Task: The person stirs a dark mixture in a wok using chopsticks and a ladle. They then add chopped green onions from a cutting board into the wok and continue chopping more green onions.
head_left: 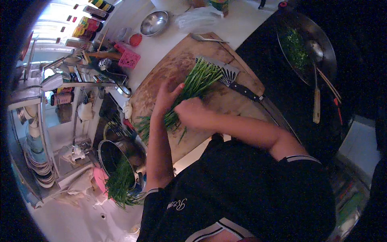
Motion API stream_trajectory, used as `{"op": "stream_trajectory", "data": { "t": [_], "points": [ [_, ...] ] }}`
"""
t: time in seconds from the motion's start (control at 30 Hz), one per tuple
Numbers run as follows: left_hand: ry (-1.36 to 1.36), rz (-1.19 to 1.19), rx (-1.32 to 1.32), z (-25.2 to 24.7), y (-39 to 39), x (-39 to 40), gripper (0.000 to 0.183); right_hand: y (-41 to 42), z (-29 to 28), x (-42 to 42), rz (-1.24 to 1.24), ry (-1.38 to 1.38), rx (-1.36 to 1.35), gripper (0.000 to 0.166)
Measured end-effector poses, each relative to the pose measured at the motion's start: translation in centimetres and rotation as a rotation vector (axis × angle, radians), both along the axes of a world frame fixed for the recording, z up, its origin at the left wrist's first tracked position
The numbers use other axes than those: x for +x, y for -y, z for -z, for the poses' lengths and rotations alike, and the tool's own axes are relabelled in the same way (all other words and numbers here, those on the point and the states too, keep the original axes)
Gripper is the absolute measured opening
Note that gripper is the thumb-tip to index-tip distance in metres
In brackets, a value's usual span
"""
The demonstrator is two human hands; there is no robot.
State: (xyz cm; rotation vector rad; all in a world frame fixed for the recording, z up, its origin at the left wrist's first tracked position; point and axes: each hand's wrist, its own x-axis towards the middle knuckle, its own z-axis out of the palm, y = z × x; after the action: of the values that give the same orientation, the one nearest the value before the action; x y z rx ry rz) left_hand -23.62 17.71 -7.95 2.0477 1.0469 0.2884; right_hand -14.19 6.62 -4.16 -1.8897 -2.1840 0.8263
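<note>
A bundle of long green chives (202, 77) lies diagonally across a worn wooden cutting board (163, 71), its pale cut ends away from me and its leaf tips towards the lower left. Along the bundle's left side, my left hand (167, 94) is spread, thumb apart and touching the stems. My right hand (193, 113) is curled around the near part of the bundle, its fingertips hidden. A black-handled cleaver (244, 91) rests on the board to the right, its blade partly under the stem ends.
A wok (328, 50) with chopped greens, a ladle (316, 101) and chopsticks (329, 81) sits on the dark stove at right. More chives (121, 184) hang from a pot (102, 154) at lower left. A steel bowl (154, 23) and plastic bag (198, 19) stand behind the board.
</note>
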Motion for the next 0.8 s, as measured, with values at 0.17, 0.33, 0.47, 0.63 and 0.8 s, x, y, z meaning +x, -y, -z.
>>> {"op": "stream_trajectory", "data": {
  "t": [0.17,0.33,0.47,0.63,0.8],
  "points": [
    [-0.010,0.095,0.283,0.4,3.4,1.9,0.104,2.2,4.1,9.6,0.800,-0.413,0.216,0.016],
    [-0.285,0.103,0.418,1.7,5.6,3.8,0.125,0.5,9.6,10.8,0.683,-0.502,0.258,0.014],
    [-0.350,0.062,0.393,3.1,5.8,4.1,0.126,-0.1,9.3,9.4,0.665,-0.502,0.213,0.013],
    [-0.331,0.022,0.345,3.5,5.5,4.2,0.121,0.0,9.9,8.5,0.776,-0.621,0.206,0.013],
    [-0.356,0.035,0.407,3.5,5.8,4.3,0.113,-0.2,10.8,8.0,0.834,-0.763,0.153,0.011]
  ]
}}
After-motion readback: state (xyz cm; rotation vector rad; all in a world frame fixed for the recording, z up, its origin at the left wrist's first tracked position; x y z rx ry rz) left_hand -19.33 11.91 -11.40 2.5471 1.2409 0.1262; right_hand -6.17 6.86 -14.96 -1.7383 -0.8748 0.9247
